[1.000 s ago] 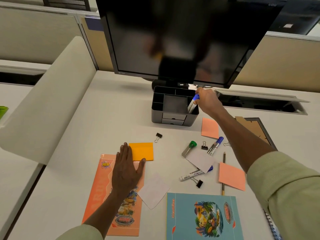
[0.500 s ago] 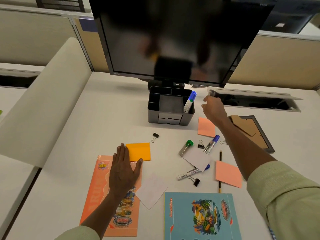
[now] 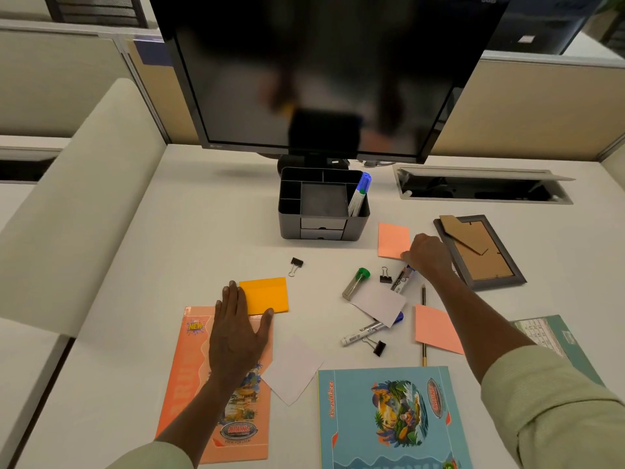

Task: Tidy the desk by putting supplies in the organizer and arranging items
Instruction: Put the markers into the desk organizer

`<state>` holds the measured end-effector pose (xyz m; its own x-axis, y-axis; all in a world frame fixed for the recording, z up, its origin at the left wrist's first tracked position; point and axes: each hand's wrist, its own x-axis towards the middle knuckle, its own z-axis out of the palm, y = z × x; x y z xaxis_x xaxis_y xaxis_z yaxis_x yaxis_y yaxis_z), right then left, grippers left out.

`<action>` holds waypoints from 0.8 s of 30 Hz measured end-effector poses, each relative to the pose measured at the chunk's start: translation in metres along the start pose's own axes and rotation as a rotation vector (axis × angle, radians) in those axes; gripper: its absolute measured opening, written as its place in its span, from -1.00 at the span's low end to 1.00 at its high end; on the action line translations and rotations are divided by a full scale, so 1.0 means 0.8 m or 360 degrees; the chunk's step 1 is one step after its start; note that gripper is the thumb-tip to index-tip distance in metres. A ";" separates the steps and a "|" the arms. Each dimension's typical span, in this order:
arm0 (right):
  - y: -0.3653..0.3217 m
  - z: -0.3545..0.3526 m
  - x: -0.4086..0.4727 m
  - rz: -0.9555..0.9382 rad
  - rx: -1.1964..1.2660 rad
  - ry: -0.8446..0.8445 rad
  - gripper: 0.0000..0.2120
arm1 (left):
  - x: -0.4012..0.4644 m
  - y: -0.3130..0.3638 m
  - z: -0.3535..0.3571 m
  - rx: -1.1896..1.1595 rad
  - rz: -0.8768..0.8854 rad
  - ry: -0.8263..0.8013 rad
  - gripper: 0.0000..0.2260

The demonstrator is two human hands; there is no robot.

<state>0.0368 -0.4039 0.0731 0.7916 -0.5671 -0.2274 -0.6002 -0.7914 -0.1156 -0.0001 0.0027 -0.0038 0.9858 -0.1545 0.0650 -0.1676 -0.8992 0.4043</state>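
Observation:
A dark desk organizer [image 3: 287, 211] stands under the monitor, with a blue-capped marker [image 3: 359, 194] upright in its right compartment. My right hand [image 3: 427, 255] has come down over the cap end of another marker [image 3: 400, 280] lying on the desk; the fingers hide the cap, so a grip cannot be told. My left hand [image 3: 236, 330] lies flat on an orange booklet [image 3: 189, 384], fingertips touching an orange sticky pad [image 3: 267, 294]. Loose nearby: a green-capped marker [image 3: 356, 282], a third marker [image 3: 362, 331], binder clips [image 3: 296, 265], a pencil [image 3: 423, 326], pink notes [image 3: 392, 240].
A monitor [image 3: 321, 62] looms at the back. A picture frame [image 3: 487, 262] lies face down right of my hand, before an open cable hatch [image 3: 483, 187]. A blue booklet [image 3: 389, 418] and white paper slips [image 3: 292, 368] sit near the front edge.
My right hand let go of the blue-capped marker in the organizer, drew back toward me and dropped onto the marker beside the pink note. The left hand stayed put.

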 end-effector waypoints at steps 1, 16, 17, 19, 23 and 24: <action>0.002 0.003 -0.002 0.0009 0.0017 0.0005 -0.75 | 0.000 0.000 0.000 0.0003 0.0003 0.0000 -0.24; 0.007 0.001 -0.018 -0.0022 0.0270 0.0169 -0.74 | 0.000 0.002 -0.001 0.0006 -0.0005 0.0019 -0.25; 0.008 -0.003 -0.016 -0.0034 0.0277 0.0196 -0.75 | 0.000 0.002 -0.001 0.0003 -0.0007 0.0018 -0.25; 0.008 -0.015 -0.011 -0.0051 0.0325 0.0240 -0.79 | 0.001 0.003 -0.001 0.0002 -0.0003 0.0016 -0.24; -0.005 -0.043 -0.006 -0.0071 0.0340 0.0304 -0.88 | 0.000 0.001 -0.001 0.0004 -0.0003 0.0014 -0.24; -0.010 -0.051 -0.006 -0.0080 0.0326 0.0339 -0.86 | 0.000 0.001 0.000 0.0002 -0.0002 0.0016 -0.24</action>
<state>0.0422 -0.4040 0.1145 0.8140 -0.5807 -0.0112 -0.5533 -0.7693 -0.3194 -0.0004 0.0024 -0.0032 0.9861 -0.1489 0.0737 -0.1661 -0.9000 0.4031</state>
